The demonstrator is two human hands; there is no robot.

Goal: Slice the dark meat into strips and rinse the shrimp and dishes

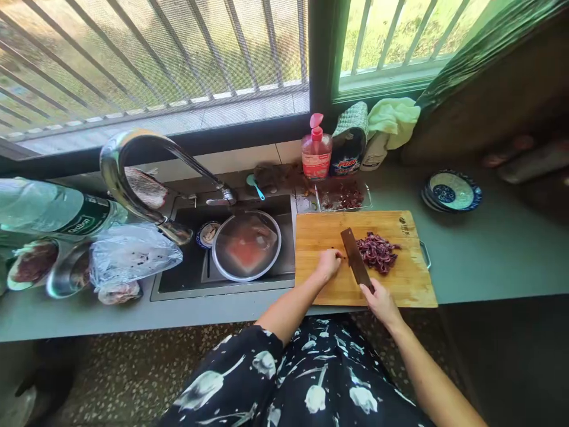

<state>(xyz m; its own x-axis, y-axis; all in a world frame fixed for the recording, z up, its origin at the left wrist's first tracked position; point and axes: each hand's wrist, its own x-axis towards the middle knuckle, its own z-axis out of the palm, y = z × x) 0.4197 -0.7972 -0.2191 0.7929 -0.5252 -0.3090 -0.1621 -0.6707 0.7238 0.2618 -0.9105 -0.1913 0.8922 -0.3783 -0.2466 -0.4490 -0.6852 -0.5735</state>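
Note:
My right hand (381,301) is wrapped round the handle of a cleaver (355,258), whose dark blade stands over the middle of a wooden cutting board (311,228). To the right of the blade lies a pile of thin purple-red slices (377,252), some close against it. My left hand (329,264) is on the board just left of the blade, its fingers pinched together. Small dark bits show at those fingertips, too small to name.
Left of the board, a sink holds a large round bowl (246,245) under a faucet (133,178). Behind the board stand a clear tray (344,196), a pink pump bottle (316,154) and other bottles. Patterned bowls (451,190) sit right. A plastic bag (133,252) lies far left.

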